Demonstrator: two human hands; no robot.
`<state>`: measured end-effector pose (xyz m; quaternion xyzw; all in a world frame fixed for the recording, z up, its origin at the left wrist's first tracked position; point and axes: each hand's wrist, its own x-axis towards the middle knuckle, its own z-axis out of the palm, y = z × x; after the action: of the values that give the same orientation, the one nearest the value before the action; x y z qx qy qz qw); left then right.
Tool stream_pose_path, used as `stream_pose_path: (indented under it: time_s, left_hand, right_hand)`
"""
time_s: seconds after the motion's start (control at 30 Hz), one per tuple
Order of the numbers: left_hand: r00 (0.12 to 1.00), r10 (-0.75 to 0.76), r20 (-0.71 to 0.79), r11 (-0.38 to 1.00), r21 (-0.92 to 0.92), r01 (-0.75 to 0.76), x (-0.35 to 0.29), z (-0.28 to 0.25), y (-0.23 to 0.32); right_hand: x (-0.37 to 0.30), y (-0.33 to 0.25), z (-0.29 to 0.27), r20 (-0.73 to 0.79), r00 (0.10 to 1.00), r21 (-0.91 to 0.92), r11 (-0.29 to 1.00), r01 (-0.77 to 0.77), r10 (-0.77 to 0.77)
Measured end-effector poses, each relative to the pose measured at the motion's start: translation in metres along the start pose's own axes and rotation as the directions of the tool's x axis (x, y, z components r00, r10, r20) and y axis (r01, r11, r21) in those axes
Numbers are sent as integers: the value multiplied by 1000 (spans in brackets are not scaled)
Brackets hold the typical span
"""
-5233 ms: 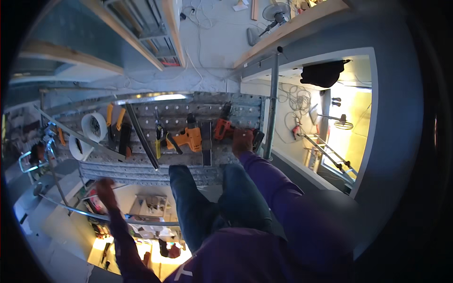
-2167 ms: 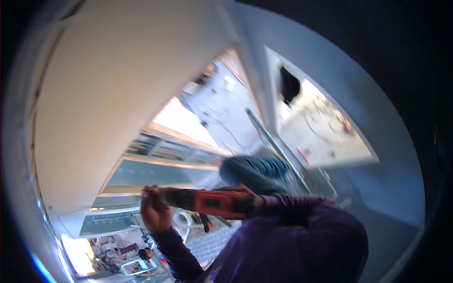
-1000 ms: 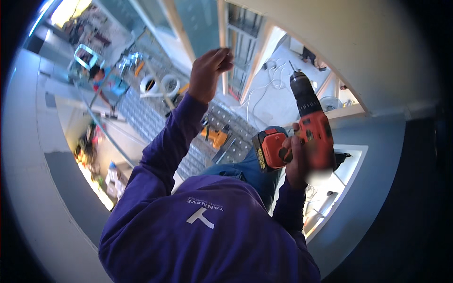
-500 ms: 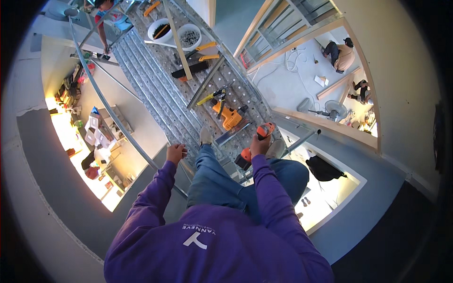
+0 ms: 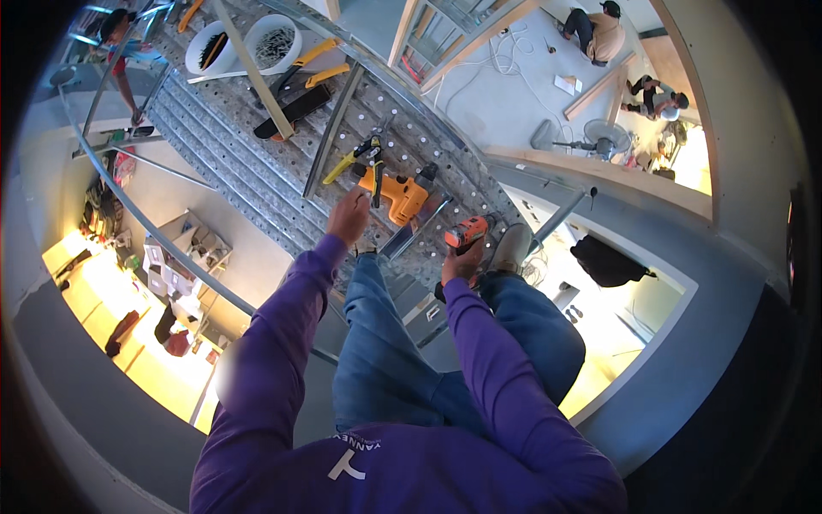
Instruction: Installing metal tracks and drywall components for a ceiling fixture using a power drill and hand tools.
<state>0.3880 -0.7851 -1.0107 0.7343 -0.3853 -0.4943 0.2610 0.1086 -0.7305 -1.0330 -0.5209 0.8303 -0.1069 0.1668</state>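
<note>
Looks like 2 white tubs (image 5: 227, 62) far left, 2 power tools (image 5: 402, 199) nearer in, 1 fan (image 5: 606, 139) far right, plus 3 other people (image 5: 596, 36) far off: 1 left, 2 right.

- Two white buckets (image 5: 225, 60) are standing beyond your left hand (image 5: 349, 216).
- A fan (image 5: 606, 137) is standing far beyond your right hand (image 5: 461, 264).
- A black bundle (image 5: 610, 261) is showing right of that hand.
- A brown plank (image 5: 597, 88) is lying beyond both.
</note>
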Motion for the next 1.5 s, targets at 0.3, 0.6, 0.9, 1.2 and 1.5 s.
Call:
stream_pose_path:
  time_s: [0.3,0.6,0.9,1.2,1.5]
  left_hand:
    - [923,364,127,828,410,-383,11,24,38]
    - [681,320,659,172,666,-726,52,17,-7]
    - [804,260,535,89,816,-572,67,17,-13]
    - [776,343,530,199,766,-611,130,74,-111]
    - [815,255,520,775,394,-494,110,47,-44]
  right_hand:
    - [16,8,16,147,965,213,946,-244,215]
    - [10,-13,15,278,889,204,882,-425,364]
    - [12,-19,29,363,852,251,841,-478,376]
    - [27,-26,0,-4,942,357,881,-312,335]
    - [89,-83,-218,17,992,821,565,-87,127]
